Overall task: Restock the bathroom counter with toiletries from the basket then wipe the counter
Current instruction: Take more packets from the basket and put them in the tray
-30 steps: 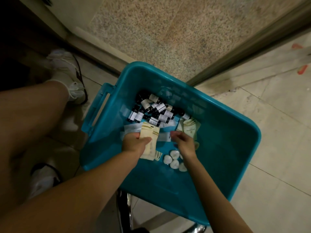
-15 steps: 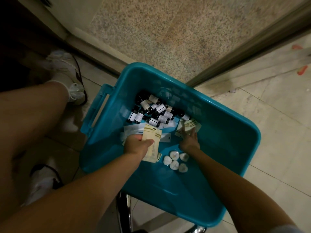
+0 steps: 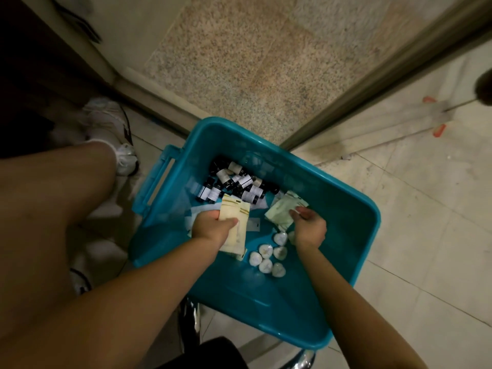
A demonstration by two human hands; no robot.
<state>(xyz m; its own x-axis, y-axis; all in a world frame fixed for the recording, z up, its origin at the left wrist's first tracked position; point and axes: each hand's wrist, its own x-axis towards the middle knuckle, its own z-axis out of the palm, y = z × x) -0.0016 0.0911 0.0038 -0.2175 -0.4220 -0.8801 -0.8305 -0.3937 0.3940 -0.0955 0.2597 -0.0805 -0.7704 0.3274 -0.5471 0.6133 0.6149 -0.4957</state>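
Teal plastic basket (image 3: pixel 343 230) fills my view, with toiletries lying loose inside it. My left grip (image 3: pixel 213 227) is curled round a stack of cream sachets (image 3: pixel 235 215) near the middle. My right grip (image 3: pixel 310 225) pinches a pale green packet (image 3: pixel 279 213) just beside them. Dark little bottles (image 3: pixel 234 182) are piled in the far corner, and round white soaps (image 3: pixel 266 258) cluster beside my right wrist.

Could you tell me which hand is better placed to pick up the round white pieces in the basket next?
Probably the right hand: the round white pieces lie just beside it, and it pinches only a pale packet. The left hand grips a stack of beige packets, farther off.
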